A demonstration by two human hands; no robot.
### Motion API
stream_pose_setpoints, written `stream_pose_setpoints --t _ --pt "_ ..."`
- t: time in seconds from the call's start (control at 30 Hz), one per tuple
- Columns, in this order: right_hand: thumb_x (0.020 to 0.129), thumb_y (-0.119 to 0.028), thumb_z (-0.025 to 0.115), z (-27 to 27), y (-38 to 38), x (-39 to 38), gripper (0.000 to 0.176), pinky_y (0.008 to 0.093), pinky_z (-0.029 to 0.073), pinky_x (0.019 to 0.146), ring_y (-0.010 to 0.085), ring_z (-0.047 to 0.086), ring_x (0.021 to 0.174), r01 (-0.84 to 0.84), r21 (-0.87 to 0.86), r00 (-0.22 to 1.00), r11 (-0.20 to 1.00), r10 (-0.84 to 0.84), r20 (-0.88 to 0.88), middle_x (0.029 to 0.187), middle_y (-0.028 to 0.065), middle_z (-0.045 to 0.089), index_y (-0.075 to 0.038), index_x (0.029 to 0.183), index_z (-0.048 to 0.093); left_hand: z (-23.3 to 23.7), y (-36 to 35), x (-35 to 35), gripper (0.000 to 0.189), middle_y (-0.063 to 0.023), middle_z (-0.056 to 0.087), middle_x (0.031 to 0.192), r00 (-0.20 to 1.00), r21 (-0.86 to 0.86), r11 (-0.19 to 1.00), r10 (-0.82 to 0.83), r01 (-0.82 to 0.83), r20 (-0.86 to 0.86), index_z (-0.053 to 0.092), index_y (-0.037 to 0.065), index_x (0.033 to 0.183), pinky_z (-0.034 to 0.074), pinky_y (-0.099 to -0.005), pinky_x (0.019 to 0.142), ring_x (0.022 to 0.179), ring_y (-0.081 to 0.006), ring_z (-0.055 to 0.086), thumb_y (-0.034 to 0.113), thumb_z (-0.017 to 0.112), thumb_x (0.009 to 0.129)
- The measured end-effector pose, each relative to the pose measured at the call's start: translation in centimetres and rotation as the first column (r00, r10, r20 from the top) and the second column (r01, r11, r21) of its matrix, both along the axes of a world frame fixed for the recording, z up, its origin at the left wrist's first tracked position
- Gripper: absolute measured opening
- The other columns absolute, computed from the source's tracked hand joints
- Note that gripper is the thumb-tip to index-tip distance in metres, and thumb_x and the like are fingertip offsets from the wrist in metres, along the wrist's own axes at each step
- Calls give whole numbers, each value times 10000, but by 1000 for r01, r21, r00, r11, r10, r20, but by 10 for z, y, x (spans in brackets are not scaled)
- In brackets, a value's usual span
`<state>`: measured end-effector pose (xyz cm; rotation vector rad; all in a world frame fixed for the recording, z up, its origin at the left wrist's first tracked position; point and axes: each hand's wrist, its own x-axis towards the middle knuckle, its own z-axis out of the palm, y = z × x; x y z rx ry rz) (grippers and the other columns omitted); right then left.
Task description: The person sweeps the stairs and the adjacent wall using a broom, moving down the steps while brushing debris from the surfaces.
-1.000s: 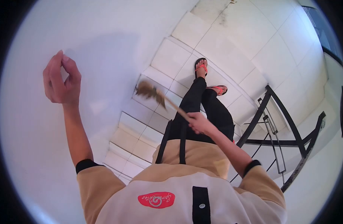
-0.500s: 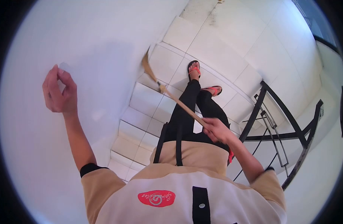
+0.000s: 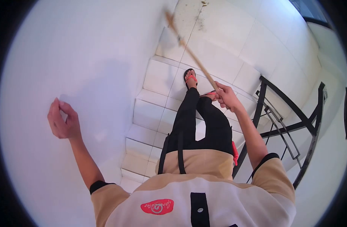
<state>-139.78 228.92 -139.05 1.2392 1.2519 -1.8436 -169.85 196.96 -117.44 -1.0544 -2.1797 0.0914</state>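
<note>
My right hand (image 3: 227,97) is wrapped round the wooden handle of a broom (image 3: 198,62). The broom slants up and left over the tiled steps, and its tan straw head (image 3: 169,19), blurred by motion, is near the wall at the top. At the left, my left hand (image 3: 64,119) is against or close to the white wall (image 3: 94,49); whether it touches cannot be made out. Its fingers are loosely bent, a gap shows between thumb and fingers, and no object is visible in it.
White tiled steps (image 3: 149,109) run along the wall. My feet in red-strapped flip-flops (image 3: 190,78) stand on them. Dirt specks (image 3: 201,24) and a dry leaf (image 3: 204,3) lie on the upper tiles. A black metal railing (image 3: 286,102) borders the right side.
My right hand has moved up and forward, and the broom head has swung from beside the lower step to the upper tiles. My left hand sits lower in view along the wall.
</note>
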Motion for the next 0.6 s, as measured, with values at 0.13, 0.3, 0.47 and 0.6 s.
stream_pose_setpoints --t 0.13,0.3,0.47,0.6 --pt "776 -126 460 -147 9 -17 286 250 368 357 108 459 418 -317 24 948 948 316 42 593 69 517 22 1004 546 2 0 3 67 -87 594 706 999 -18 999 30 -29 16 593 -18 798 435 -227 443 550 -163 542 -23 564 738" --pt "786 -76 411 -189 -16 -14 332 357 462 648 299 584 743 -188 662 982 725 152 112 798 203 581 15 1100 467 7 4 6 54 -89 596 720 999 2 999 41 -41 23 595 -15 793 413 -224 423 545 -153 535 -10 563 750" --pt "808 -107 469 -131 31 111 455 297 412 465 172 471 539 68 667 995 742 -96 5 737 98 494 -57 1239 331 15 14 13 60 -80 594 720 996 -30 996 82 -81 22 590 -6 814 393 -218 393 536 -150 533 9 567 761" --pt "789 -50 481 -53 91 226 339 295 447 348 142 543 481 -42 539 941 841 -149 305 719 102 499 13 1086 330 19 16 12 67 -73 594 714 998 -44 998 55 -54 29 585 3 829 377 -215 366 526 -148 534 20 563 769"
